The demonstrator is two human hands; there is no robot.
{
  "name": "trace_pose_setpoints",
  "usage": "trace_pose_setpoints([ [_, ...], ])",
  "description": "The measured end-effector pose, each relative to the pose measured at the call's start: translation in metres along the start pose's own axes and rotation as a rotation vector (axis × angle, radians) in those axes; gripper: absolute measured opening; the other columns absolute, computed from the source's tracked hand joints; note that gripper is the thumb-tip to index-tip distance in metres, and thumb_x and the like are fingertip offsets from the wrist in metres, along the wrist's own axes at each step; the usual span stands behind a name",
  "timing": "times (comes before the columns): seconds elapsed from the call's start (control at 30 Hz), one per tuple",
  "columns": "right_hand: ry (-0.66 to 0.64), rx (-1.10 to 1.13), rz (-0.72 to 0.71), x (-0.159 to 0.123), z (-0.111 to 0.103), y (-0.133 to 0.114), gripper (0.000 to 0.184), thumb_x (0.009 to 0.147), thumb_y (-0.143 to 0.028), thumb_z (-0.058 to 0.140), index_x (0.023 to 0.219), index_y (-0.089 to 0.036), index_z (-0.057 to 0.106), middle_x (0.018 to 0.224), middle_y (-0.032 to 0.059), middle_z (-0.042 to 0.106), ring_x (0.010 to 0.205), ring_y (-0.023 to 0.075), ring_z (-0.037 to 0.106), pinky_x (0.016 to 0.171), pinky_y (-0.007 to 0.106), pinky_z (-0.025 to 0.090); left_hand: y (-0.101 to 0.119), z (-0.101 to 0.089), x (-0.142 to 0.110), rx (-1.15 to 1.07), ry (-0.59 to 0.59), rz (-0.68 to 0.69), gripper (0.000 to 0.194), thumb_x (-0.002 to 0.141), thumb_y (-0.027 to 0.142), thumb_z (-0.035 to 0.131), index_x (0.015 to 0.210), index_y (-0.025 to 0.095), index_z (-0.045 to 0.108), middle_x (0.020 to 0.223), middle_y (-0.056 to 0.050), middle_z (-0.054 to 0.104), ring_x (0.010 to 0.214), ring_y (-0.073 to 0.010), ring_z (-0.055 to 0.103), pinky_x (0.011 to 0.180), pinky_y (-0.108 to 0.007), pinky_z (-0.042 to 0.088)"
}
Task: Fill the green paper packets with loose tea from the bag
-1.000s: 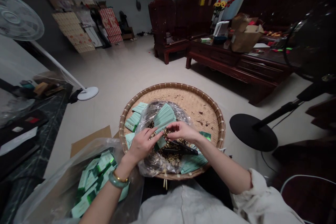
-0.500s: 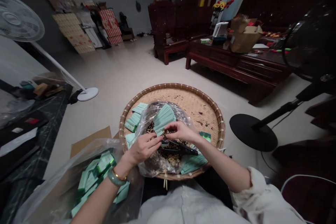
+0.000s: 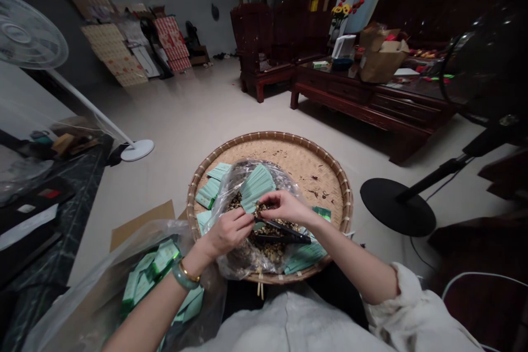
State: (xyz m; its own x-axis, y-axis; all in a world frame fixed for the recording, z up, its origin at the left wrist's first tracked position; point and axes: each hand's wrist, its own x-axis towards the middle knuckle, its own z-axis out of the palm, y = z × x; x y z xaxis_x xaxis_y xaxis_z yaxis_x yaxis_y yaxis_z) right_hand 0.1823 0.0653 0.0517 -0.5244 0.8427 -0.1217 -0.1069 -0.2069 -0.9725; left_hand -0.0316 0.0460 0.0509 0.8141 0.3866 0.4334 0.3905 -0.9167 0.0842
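Note:
In the head view, my left hand, with a jade bangle on its wrist, is closed in a pinch; what its fingertips hold is hidden. My right hand pinches small dark and pale dried plant bits, close to the left fingertips. Both hands are over a clear plastic bag filled with dried plant pieces. A fanned stack of pale green packets lies on the bag just beyond my hands. Black-handled scissors rest on the dried pieces below my right hand.
The bag sits in a round woven bamboo tray. More green packets lie at the tray's right front, others at its left. A plastic-lined box of green packets stands left. Fans stand on both sides, a white base and a black base.
My left hand's fingers have drawn back slightly to the left and closed; the green packet below its fingertips is now mostly out of sight. My right hand stays nearly in place, still pinching.

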Motion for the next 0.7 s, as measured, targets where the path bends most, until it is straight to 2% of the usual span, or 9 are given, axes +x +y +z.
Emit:
trace_pose_setpoints([
  [0.13,-0.030,-0.013,-0.006,-0.002,0.003,-0.004,0.034,0.056,-0.027,0.080,0.084,-0.013,0.066,0.073,-0.0020,0.066,0.063,0.0102,0.060,0.065,0.024,0.049,-0.004,0.003,0.001,0.049,0.103,0.047,0.019,0.092,0.019,0.044,0.084,0.015,0.062,0.082,-0.009,0.063,0.065,-0.0142,0.053,0.060,-0.030,0.047],
  [0.23,-0.053,0.024,0.061,0.001,0.002,-0.004,0.037,0.055,-0.028,0.081,0.084,-0.012,0.065,0.072,-0.0022,0.066,0.063,0.0102,0.061,0.065,0.025,0.051,-0.004,0.002,0.004,0.096,0.112,0.097,0.019,0.092,0.015,0.043,0.083,0.014,0.060,0.082,-0.008,0.063,0.066,-0.0141,0.053,0.060,-0.030,0.046],
  [0.4,-0.036,0.073,0.125,0.007,-0.003,-0.002,0.039,0.052,-0.027,0.083,0.083,-0.013,0.064,0.068,-0.0040,0.065,0.060,0.0093,0.061,0.064,0.025,0.052,0.000,0.000,0.004,0.147,0.019,0.157,0.016,0.089,0.011,0.046,0.080,0.014,0.059,0.083,-0.006,0.065,0.068,-0.0147,0.051,0.060,-0.029,0.044],
  [0.57,-0.039,0.072,0.124,0.009,0.000,0.001,0.038,0.052,-0.026,0.082,0.082,-0.013,0.063,0.065,-0.0053,0.063,0.059,0.0093,0.059,0.063,0.025,0.052,0.000,-0.007,0.006,0.222,-0.125,0.133,0.019,0.091,0.015,0.045,0.076,0.016,0.057,0.074,-0.004,0.062,0.063,-0.0150,0.048,0.057,-0.029,0.041],
  [0.7,-0.027,-0.004,0.080,0.009,0.002,-0.001,0.031,0.056,-0.022,0.078,0.083,-0.014,0.062,0.068,-0.0052,0.062,0.058,0.0083,0.058,0.061,0.022,0.050,-0.005,-0.012,0.008,0.223,-0.125,0.096,0.020,0.092,0.012,0.040,0.085,0.015,0.058,0.083,-0.006,0.063,0.072,-0.0157,0.053,0.062,-0.028,0.044],
])
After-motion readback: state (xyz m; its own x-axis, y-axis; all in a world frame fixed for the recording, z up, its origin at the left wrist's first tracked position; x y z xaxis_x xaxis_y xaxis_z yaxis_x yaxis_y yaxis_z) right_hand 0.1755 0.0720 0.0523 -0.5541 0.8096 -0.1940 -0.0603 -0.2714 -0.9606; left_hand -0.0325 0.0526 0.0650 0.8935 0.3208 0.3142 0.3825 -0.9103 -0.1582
